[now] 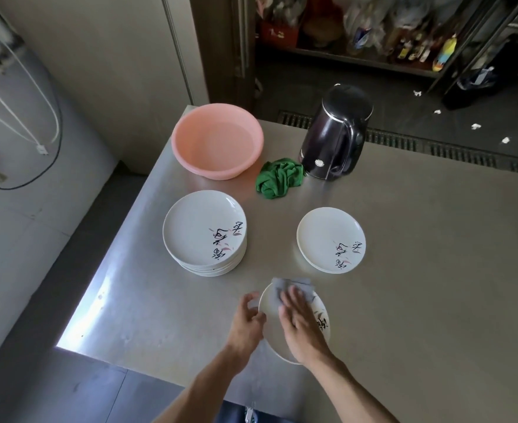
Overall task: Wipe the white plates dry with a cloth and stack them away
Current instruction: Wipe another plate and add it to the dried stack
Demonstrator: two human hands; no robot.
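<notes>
The right fingers (291,296) lie nearly straight and together, pressing a grey cloth (294,284) flat onto the face of a white plate (273,338); they press the cloth rather than clutch it, and part of it bunches past the fingertips over the plate's far rim. The right hand (300,326) covers much of the plate's middle, leaving its painted mark showing at the right edge. The left fingers (251,300) curl round the plate's left rim, so the left hand (247,323) grips it and steadies it, tilted slightly, over the near edge of the steel table (419,270). Farther off, to the left, stands a tall stack of plates (204,230), several deep; to the right, well apart from it, sits a short stack (330,239) of what looks like two or three. My reading is that the short stack holds the dried plates and the tall one those waiting, though no wetness can be made out on either. If so, the task is at an early stage: one plate is mid-wipe, a few are put by, and most are left to do. Beyond the stacks are a pink basin (190,154), a crumpled green cloth (279,178) and a black kettle (334,138), none of them being handled.
</notes>
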